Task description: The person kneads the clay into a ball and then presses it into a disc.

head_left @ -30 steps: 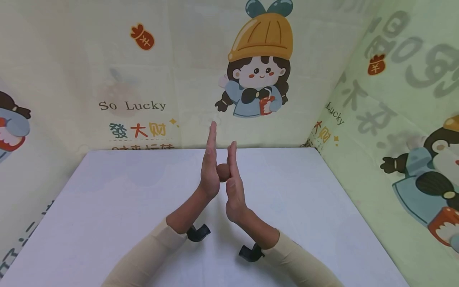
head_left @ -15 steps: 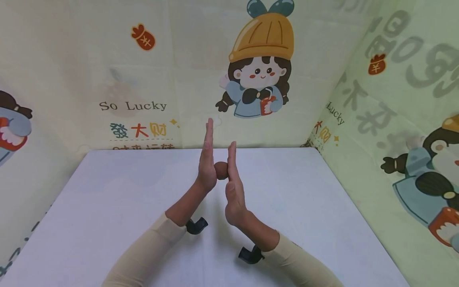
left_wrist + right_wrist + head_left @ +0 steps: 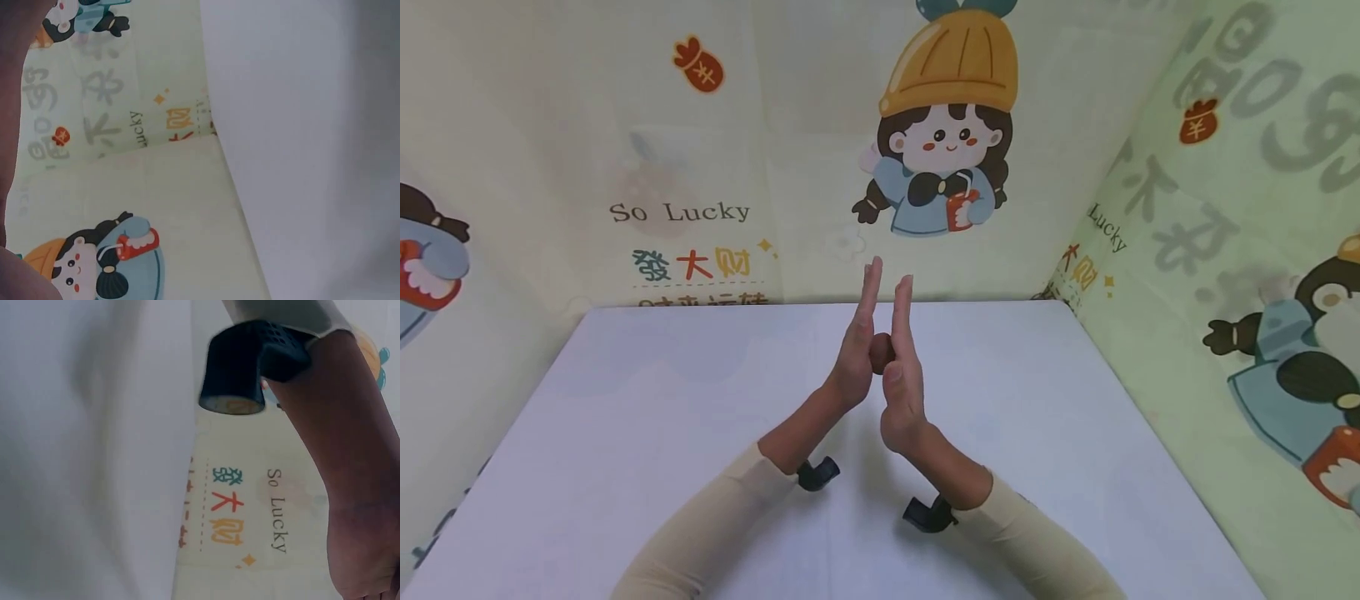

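A small brown ball [image 3: 882, 353] is pressed between my two flat hands, held up above the white table. My left hand [image 3: 854, 357] touches it from the left with straight fingers pointing up and away. From the other side my right hand [image 3: 906, 379] meets it, its fingers straight too and its thumb lying along the palm. Both palms partly cover the ball. Only a dark edge of the hand shows at the left of the left wrist view. In the right wrist view a bare forearm [image 3: 350, 419] runs down the right side; the ball is out of sight there.
The white tabletop [image 3: 647, 400] spreads beneath both arms. Printed cloth walls [image 3: 805, 125] with cartoon figures stand behind it and at the sides. Black wrist camera mounts [image 3: 818, 474] hang below each sleeve cuff.
My left hand first slides slightly forward, then comes back and to the right. My right hand shifts a little forward and right. The ball moves right between the palms. The view tips slightly downward.
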A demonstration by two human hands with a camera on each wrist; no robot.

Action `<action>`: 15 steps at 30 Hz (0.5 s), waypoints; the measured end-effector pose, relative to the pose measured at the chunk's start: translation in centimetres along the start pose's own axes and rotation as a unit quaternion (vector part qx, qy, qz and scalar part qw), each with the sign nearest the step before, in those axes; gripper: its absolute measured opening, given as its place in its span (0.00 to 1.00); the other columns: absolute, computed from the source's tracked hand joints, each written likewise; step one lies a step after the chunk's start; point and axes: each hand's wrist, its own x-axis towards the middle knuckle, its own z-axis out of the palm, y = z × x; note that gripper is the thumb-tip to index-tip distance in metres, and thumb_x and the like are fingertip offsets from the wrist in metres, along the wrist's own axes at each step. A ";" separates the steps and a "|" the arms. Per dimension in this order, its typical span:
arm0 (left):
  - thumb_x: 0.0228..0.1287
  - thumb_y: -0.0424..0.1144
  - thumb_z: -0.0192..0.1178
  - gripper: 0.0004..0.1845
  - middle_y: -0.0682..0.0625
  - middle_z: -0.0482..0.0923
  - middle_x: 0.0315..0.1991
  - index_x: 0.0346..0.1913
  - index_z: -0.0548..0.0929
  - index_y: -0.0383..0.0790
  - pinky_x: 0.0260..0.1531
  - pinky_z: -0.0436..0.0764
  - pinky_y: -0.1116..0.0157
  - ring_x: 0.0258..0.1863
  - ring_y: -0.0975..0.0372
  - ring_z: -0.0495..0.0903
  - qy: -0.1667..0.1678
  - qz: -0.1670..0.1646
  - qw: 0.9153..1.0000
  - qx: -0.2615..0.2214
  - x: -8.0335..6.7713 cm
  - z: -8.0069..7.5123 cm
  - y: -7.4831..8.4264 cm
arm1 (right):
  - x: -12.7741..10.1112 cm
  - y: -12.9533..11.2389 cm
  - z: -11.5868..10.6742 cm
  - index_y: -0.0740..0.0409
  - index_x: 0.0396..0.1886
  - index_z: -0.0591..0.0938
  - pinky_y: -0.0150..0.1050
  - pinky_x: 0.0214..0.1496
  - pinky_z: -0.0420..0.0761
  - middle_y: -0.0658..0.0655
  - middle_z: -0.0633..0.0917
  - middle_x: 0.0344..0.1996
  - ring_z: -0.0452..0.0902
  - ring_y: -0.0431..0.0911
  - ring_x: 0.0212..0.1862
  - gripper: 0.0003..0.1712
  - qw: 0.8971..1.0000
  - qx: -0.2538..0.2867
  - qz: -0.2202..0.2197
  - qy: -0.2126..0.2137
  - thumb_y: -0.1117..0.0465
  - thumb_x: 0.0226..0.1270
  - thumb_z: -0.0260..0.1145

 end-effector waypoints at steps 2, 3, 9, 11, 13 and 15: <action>0.85 0.54 0.25 0.35 0.55 0.32 0.87 0.87 0.41 0.46 0.50 0.72 0.67 0.47 0.68 0.79 -0.007 -0.008 1.000 -0.005 -0.4 0.4 0.0 | 0.1 0.0 -0.3 0.65 0.85 0.38 0.40 0.58 0.70 0.58 0.36 0.86 0.59 0.54 0.75 0.53 1.000 -0.006 0.002 0.004 0.31 0.82 0.37; 0.85 0.55 0.24 0.35 0.55 0.33 0.86 0.87 0.41 0.47 0.40 0.72 0.68 0.34 0.66 0.78 -0.010 -0.009 1.000 -0.007 -0.6 0.7 0.0 | 0.2 0.0 -0.4 0.66 0.85 0.37 0.41 0.67 0.67 0.57 0.36 0.86 0.51 0.56 0.80 0.53 1.000 -0.009 0.002 0.007 0.31 0.82 0.37; 0.85 0.56 0.22 0.36 0.52 0.33 0.87 0.87 0.40 0.44 0.33 0.72 0.66 0.19 0.58 0.67 -0.035 -0.003 0.999 0.005 -1.6 1.8 0.3 | 0.6 0.0 -1.3 0.68 0.84 0.38 0.55 0.82 0.44 0.56 0.37 0.86 0.30 0.55 0.85 0.52 0.999 -0.036 -0.002 0.029 0.31 0.83 0.35; 0.85 0.56 0.22 0.36 0.49 0.47 0.86 0.87 0.41 0.44 0.39 0.72 0.65 0.21 0.59 0.68 -0.039 -0.001 0.999 0.003 -1.9 2.1 0.4 | 0.8 -0.1 -1.6 0.68 0.84 0.38 0.54 0.82 0.44 0.56 0.38 0.86 0.31 0.53 0.85 0.52 0.998 -0.041 -0.003 0.036 0.31 0.83 0.34; 0.86 0.55 0.23 0.35 0.44 0.68 0.75 0.87 0.42 0.43 0.44 0.72 0.64 0.22 0.59 0.68 -0.038 0.000 0.999 0.005 -2.2 2.4 0.6 | 0.9 -0.1 -1.9 0.66 0.85 0.38 0.48 0.80 0.53 0.56 0.38 0.86 0.47 0.47 0.83 0.53 0.998 -0.039 -0.001 0.041 0.30 0.83 0.35; 0.86 0.54 0.23 0.34 0.40 0.80 0.54 0.87 0.42 0.43 0.41 0.72 0.63 0.23 0.58 0.67 -0.039 0.000 0.999 0.002 -2.5 2.6 0.7 | 0.9 -0.2 -2.2 0.64 0.85 0.38 0.41 0.72 0.65 0.54 0.38 0.86 0.76 0.39 0.64 0.53 0.999 -0.031 0.003 0.044 0.30 0.82 0.36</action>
